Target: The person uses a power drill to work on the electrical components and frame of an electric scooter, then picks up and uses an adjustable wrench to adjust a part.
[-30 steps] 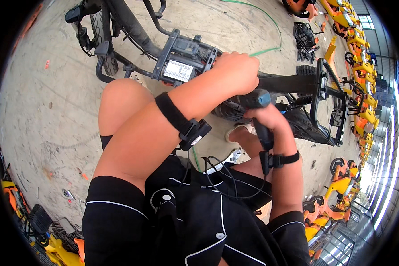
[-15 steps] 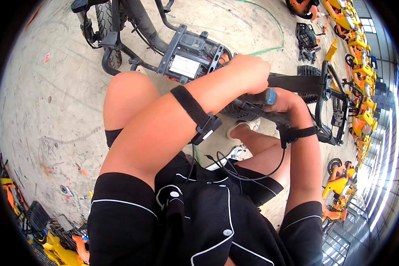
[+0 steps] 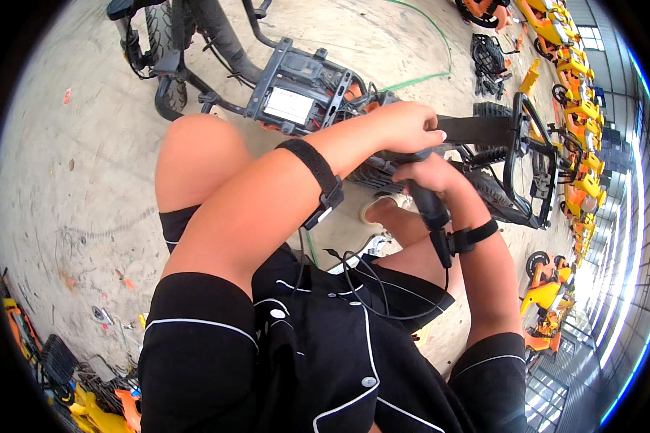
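Observation:
A stripped black scooter frame point(image 3: 477, 130) lies across in front of my knees, with a dark box point(image 3: 303, 68) bearing a white label in its middle. My right hand point(image 3: 427, 173) wraps round the black grip of a pistol-shaped tool point(image 3: 430, 209). The grip points down along my wrist, and the tool's upper end is partly hidden between my hands. Reaching across the frame, my left hand point(image 3: 408, 126) is curled just above the tool, its thumb showing on the right. What its fingers hold, if anything, is hidden.
A treaded wheel point(image 3: 159, 43) stands at the upper left. Yellow and orange scooters point(image 3: 578, 115) line the right side. Loose body parts point(image 3: 87, 404) lie at the lower left. A green line point(image 3: 419, 79) runs over the floor, and cables point(image 3: 368, 289) hang from my wrist bands.
My right hand has turned, and the tool's grip now hangs down toward my wrist. The left hand's fist has loosened a little, showing its thumb. The whole view has shifted slightly.

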Tool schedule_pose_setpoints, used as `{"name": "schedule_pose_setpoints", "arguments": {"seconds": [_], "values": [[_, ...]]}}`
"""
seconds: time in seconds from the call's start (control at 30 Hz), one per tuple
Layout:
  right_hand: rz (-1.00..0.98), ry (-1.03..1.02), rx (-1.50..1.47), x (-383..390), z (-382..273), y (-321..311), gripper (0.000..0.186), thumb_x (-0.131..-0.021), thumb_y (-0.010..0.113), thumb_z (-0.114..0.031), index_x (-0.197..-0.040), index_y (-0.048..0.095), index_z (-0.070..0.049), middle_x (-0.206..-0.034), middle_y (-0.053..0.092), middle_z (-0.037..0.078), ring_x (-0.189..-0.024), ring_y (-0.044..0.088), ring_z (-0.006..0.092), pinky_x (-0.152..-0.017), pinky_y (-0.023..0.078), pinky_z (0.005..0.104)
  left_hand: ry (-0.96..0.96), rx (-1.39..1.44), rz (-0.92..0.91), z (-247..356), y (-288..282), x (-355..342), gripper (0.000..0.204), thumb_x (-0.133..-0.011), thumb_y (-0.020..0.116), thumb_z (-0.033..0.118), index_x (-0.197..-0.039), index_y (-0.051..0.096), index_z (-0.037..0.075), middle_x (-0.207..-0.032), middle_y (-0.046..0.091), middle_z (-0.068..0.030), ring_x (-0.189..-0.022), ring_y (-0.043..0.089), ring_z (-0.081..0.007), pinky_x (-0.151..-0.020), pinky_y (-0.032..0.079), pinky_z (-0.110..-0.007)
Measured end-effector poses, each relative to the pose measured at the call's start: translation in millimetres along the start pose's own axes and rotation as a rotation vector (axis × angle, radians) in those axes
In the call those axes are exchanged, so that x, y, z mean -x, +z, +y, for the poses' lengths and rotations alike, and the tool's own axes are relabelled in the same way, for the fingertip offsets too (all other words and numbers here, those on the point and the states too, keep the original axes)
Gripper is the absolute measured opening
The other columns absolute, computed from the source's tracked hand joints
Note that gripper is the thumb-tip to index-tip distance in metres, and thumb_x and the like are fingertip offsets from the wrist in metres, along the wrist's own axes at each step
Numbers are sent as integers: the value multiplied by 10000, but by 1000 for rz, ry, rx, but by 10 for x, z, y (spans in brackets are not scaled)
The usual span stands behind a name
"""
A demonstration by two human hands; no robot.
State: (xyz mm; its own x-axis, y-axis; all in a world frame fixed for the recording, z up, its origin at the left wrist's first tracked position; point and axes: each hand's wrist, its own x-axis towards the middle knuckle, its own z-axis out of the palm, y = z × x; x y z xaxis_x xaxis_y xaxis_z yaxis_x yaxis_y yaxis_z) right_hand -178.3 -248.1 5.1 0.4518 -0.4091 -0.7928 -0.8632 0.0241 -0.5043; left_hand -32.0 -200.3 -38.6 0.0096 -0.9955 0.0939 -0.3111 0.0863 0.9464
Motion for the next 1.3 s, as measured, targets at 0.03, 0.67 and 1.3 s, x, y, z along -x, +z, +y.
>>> {"name": "schedule_pose_setpoints", "arguments": {"seconds": [0.03, 0.67, 1.3], "values": [[28, -9, 22, 27, -38, 101, 347, -759, 707, 3, -1096, 630, 30, -864, 665, 97, -569, 640, 204, -500, 525, 330, 25, 97, 38, -52, 74, -13, 440, -921, 676, 430, -1078, 717, 21, -972, 736, -156, -897, 711, -266, -820, 545, -396], [80, 70, -455, -33, 73, 202, 207, -864, 628, 5, -1067, 587, 21, -823, 651, 137, -595, 625, 220, -512, 539, 333, -2, 179, 181, -32, 397, -230, 394, -899, 642, 336, -679, 708, 15, -582, 647, -94, -541, 595, -158, -573, 502, -350], [98, -21, -220, -36, 197, 66, 83, -770, 627, 17, -847, 636, -11, -701, 619, 73, -522, 597, 175, -466, 502, 295, 27, 106, 381, 82, 518, -182, 364, -880, 626, 314, -702, 690, 3, -573, 578, -184, -493, 532, -248, -552, 486, -390]]}}
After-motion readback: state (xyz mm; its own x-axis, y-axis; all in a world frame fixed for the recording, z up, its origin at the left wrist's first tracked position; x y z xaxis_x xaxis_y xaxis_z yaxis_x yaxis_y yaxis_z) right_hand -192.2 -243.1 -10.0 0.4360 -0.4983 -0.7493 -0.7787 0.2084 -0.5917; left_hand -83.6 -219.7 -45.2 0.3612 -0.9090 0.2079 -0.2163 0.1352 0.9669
